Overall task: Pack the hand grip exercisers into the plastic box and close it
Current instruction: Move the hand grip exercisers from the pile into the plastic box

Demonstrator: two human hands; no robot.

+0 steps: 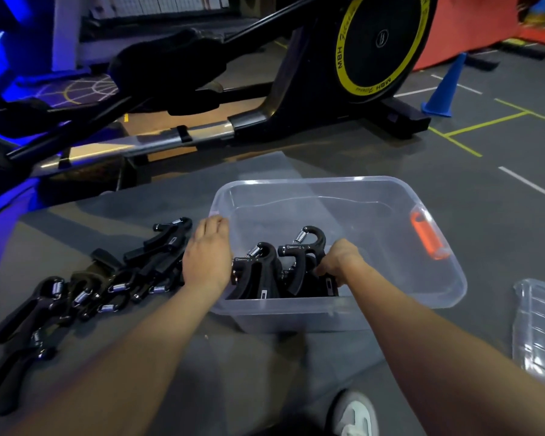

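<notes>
Partly packed: few black spring-loaded hand grip exercisers [266,272] stood inside clear plastic box [438,297]; many more exercisers [107,287] lay outside; clear lid [538,325] off. Left hand [206,256] rested relaxed on rim; right hand [339,258] gripped exerciser inside.

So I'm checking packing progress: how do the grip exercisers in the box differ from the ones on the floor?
The exercisers in the plastic box stand upright in a row, spring ends up, while the ones on the floor lie flat in a loose jumble. The right hand grips one of the boxed ones; the left hand rests over the floor pile's near end. Both groups are black with metal springs.
</notes>
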